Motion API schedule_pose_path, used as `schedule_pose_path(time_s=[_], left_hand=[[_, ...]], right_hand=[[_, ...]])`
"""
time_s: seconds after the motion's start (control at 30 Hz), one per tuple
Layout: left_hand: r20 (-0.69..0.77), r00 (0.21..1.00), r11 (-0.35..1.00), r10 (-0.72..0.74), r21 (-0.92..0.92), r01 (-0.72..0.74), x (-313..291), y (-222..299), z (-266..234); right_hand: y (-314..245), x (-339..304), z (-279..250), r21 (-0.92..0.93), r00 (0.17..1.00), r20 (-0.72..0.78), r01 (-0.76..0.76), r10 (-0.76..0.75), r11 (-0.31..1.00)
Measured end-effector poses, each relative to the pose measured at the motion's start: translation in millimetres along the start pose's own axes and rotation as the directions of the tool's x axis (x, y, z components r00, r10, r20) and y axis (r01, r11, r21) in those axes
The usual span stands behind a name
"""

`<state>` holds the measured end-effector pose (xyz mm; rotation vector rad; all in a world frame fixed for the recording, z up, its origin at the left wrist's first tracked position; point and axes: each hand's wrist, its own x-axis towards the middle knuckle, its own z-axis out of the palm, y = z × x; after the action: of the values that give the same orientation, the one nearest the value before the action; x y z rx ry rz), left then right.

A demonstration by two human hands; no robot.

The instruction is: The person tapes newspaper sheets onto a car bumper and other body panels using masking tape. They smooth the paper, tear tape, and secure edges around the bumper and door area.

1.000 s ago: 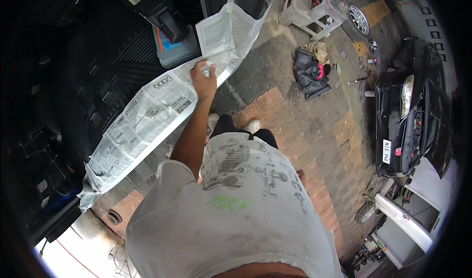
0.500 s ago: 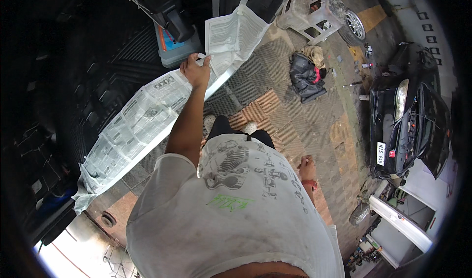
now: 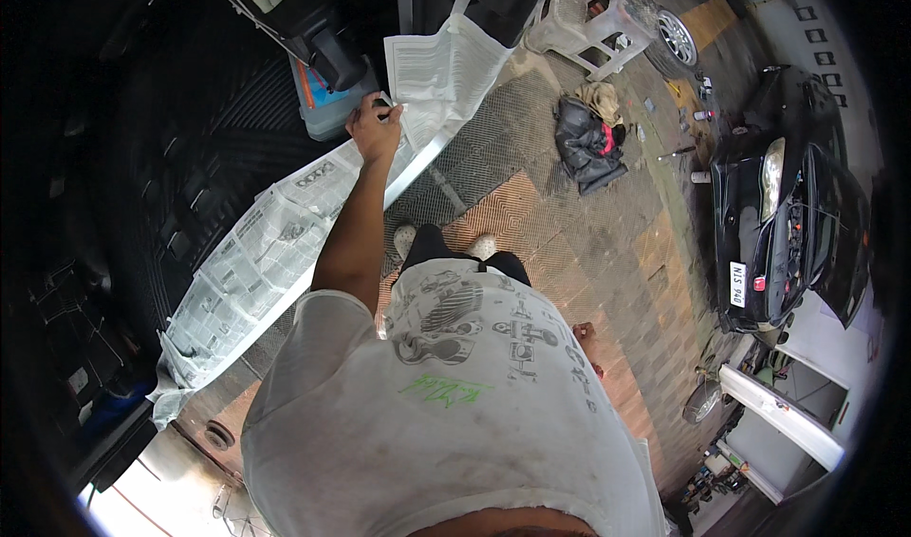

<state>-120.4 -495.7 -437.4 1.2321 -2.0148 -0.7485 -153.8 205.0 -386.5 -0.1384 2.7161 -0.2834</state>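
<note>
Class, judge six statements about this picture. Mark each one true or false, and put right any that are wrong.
1. The left hand is at the upper edge of the newspaper sheets. True.
2. The right hand rests on the newspaper sheets. False: it is at the person's right side, away from them.
3. A grey box stands close to the left hand. True.
4. The black bundle lies on the black car. False: it lies on the floor, apart from the car.
5. A silver-rimmed wheel appears higher in the picture than the black bundle. True.
6. The person's shirt is plain black. False: it is white with dark and green print.
</note>
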Motion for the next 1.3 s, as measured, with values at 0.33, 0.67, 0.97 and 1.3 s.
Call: schedule_pose_path(time_s=[0.33, 0.67, 0.97, 1.3], left_hand=[[-0.047, 0.995, 0.993, -0.090, -0.082, 0.086, -17, 14, -1], [-0.056, 0.998, 0.976, -0.013, -0.216, 0.001, -19, -21, 2], [0.032, 0.999, 0.988, 0.021, -0.156, -0.015, -17, -10, -1], [0.175, 0.973, 0.988, -0.151, 0.015, 0.151, 4, 2, -6]], right_hand=[[-33, 8, -11, 0.088, 0.996, -0.028, 0.088, -0.085, 0.992], [-25, 13, -6, 0.063, 0.999, 0.011, 0.045, -0.046, 0.997], [-23, 13, -5, -0.003, 1.000, 0.030, 0.002, -0.002, 1.000], [-30, 12, -12, 0.034, 0.997, 0.003, 0.082, -0.082, 0.996]])
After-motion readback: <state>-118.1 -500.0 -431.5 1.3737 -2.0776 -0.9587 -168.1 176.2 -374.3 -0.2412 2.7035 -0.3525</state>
